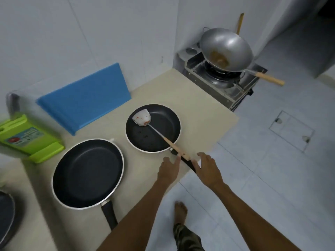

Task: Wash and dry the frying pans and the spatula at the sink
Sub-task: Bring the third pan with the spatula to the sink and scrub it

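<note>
black pans | blue board | green rack | spatula possibly red-speckled

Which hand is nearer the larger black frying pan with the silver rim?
Left. The left hand is to the right of the larger black frying pan, by the wooden spatula handle; the right hand lies farther right, across the smaller pan's black handle.

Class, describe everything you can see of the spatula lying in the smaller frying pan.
The spatula has a red-smeared metal blade, thin shaft and wooden handle. It lies slanted in the smaller frying pan, blade against the far wall, handle over the near rim. The left hand and right hand flank its end.
</note>
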Demonstrator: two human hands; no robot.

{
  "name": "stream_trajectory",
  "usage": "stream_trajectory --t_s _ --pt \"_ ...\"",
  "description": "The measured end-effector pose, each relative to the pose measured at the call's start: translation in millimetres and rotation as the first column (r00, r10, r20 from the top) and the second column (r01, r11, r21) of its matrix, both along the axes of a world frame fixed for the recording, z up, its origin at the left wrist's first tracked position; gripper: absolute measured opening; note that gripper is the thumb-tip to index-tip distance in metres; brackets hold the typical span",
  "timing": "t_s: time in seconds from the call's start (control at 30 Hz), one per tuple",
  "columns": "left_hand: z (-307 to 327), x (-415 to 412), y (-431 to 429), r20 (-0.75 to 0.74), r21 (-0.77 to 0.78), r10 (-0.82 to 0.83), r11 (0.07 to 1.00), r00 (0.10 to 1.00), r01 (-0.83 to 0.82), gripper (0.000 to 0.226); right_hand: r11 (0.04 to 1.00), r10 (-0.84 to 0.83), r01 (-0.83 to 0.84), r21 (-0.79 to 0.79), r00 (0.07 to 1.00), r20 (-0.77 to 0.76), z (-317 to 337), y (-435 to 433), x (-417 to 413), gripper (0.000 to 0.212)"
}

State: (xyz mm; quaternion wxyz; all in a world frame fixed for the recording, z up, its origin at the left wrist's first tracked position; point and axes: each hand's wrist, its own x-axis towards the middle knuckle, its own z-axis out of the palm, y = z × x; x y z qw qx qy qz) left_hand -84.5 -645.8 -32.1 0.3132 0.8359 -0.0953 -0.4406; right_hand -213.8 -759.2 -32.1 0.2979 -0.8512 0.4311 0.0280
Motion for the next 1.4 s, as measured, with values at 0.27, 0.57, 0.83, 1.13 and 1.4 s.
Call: stream_trajectory --t_s 0.27,0.57,0.83,1.13,1.4 --pt "-41.4 7.0 -79.5 -0.471 -0.028 0.571 0.752 0.672 -0.659 0.074 0.759 -0.133 0.168 0.629 0.986 -0.103 -38.5 -31.1 28.3 0.063" --pt "-51.6 1.7 -107.3 -0.634 0.133 0.753 0.329 0.175 -0.935 0.064 0.761 0.001 0.091 0.642 0.990 -0.142 -55.5 -38.5 33.0 0.058" --pt "-44.3 0.1 -103.9 -0.661 0.149 0.736 0.317 0.144 -0.937 0.048 0.903 0.358 -0.295 0.312 0.919 -0.166 -51.2 -32.7 30.6 0.020" --pt "-8.3 0.1 -74.7 -0.676 0.105 0.707 0.373 0.209 -0.922 0.048 0.919 0.245 -0.205 0.336 0.966 -0.080 -18.8 -0.8 27.9 0.013" --pt "41.6 -7.5 -10.9 -0.707 -0.048 0.624 0.425 0.331 -0.904 0.052 0.929 0.055 -0.057 0.365 0.998 0.014 33.9 71.1 20.3 0.029"
